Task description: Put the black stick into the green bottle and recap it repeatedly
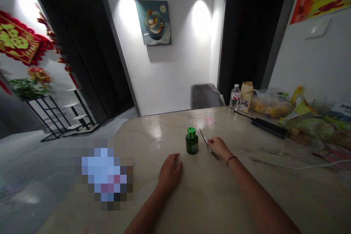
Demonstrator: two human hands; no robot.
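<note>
A small dark-green bottle (192,144) with a bright green cap (191,131) stands upright in the middle of the table. My left hand (170,170) rests on the table just left of and nearer than the bottle, thumb and fingers apart, not touching it. To the bottle's right, my right hand (217,146) pinches a thin stick (205,140) with a pale middle and dark ends. The stick lies at a slant on or just above the table; which of these I cannot tell. Its exact kind is too small to make out. A dark red band circles my right wrist.
The pale table (142,135) has a blurred-out patch (102,172) at its left. Along its right side are a water bottle (235,97), a paper bag (246,97), a black bar-shaped device (269,128), plastic food bags (271,106) and a white cable (298,167). A grey chair (205,97) stands behind.
</note>
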